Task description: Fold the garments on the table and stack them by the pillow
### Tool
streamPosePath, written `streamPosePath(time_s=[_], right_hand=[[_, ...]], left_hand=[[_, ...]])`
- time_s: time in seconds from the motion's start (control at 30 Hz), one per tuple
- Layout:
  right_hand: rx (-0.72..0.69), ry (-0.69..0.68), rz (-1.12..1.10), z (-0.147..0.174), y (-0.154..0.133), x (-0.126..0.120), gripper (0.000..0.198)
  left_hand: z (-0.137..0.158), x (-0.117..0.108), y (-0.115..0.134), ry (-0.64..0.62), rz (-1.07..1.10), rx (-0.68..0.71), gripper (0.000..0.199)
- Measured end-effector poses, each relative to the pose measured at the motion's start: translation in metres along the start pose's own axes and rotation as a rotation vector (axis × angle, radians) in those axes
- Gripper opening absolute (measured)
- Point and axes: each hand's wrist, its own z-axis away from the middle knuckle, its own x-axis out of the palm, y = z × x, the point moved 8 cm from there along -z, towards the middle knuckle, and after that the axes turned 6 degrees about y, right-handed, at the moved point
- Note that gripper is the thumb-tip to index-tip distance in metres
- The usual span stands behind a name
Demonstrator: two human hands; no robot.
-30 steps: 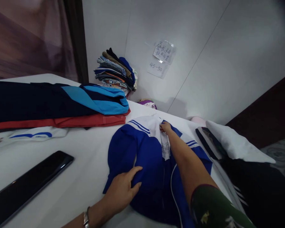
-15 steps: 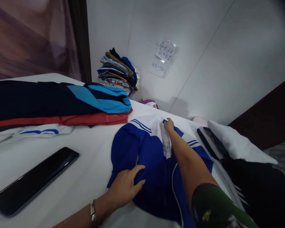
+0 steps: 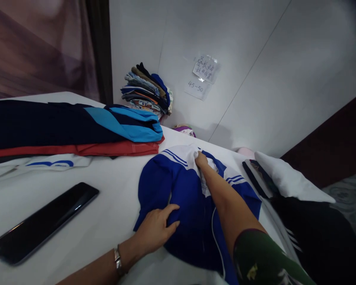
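A blue and white jacket [image 3: 190,213] with striped shoulders lies front up on the white table. My right hand [image 3: 201,159] is closed on its white collar, and my forearm passes over the chest. Below the collar, part of the white lining shows. On the jacket's left side rests my left hand [image 3: 157,229], a bracelet at its wrist. Its thumb and index finger are spread apart on the blue cloth; the other fingers are mostly hidden.
A black phone [image 3: 44,221] lies on the table [image 3: 112,206] at left. Behind it are folded dark blue and red garments [image 3: 47,124]. A clothes stack [image 3: 148,91] stands by the wall, under paper notes [image 3: 206,69]. Black clothing [image 3: 320,229] and a white cushion-like item [image 3: 290,178] are at right.
My right hand has moved slightly left along the collar, drawing the white collar edge with it. My left hand stays at nearly the same spot on the jacket.
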Motion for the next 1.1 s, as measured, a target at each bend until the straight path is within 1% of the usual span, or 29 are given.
streamPosePath(time_s=[0.1, 0.27, 0.33, 0.43, 0.5, 0.6, 0.67, 0.7, 0.73, 0.83, 0.9, 1.0, 1.1], right_hand=[[0.004, 0.022, 0.019, 0.000, 0.000, -0.008, 0.050], [-0.017, 0.102, 0.047, -0.005, 0.012, -0.040, 0.057], [-0.040, 0.109, 0.053, -0.004, 0.018, -0.047, 0.059], [-0.086, 0.094, 0.038, 0.003, 0.019, -0.047, 0.057], [-0.140, 0.090, 0.009, 0.013, 0.013, -0.043, 0.053], [-0.231, 0.084, -0.040, 0.035, -0.002, -0.036, 0.049], [-0.269, 0.072, -0.078, 0.054, -0.006, -0.032, 0.051], [-0.260, 0.064, -0.118, 0.063, -0.003, -0.032, 0.054], [-0.219, 0.048, -0.183, 0.071, 0.002, -0.031, 0.056], [0.008, -0.027, -0.415, 0.093, 0.031, -0.028, 0.060], [0.116, -0.070, -0.492, 0.107, 0.047, -0.027, 0.060], [0.168, -0.121, -0.515, 0.125, 0.057, -0.028, 0.061], [0.196, -0.179, -0.510, 0.137, 0.059, -0.027, 0.064]], left_hand=[[0.000, 0.000, -0.001, 0.002, -0.015, -0.009, 0.046], [0.000, 0.000, 0.001, 0.002, -0.010, 0.017, 0.043], [0.001, 0.000, 0.002, -0.009, -0.014, 0.021, 0.043], [0.001, -0.002, 0.004, -0.005, -0.017, 0.026, 0.045], [0.001, -0.003, 0.005, 0.009, -0.009, 0.034, 0.050], [0.002, -0.004, 0.005, 0.017, 0.005, 0.036, 0.056], [0.002, -0.005, 0.005, 0.029, 0.008, 0.029, 0.056], [0.002, -0.005, 0.005, 0.040, 0.007, 0.026, 0.056], [0.002, -0.006, 0.005, 0.052, 0.006, 0.025, 0.055], [0.002, -0.007, 0.005, 0.078, 0.005, 0.034, 0.050], [0.001, -0.007, 0.004, 0.085, 0.016, 0.032, 0.047], [-0.002, -0.007, 0.002, 0.098, 0.051, 0.008, 0.043], [-0.003, -0.008, 0.002, 0.108, 0.063, 0.003, 0.042]])
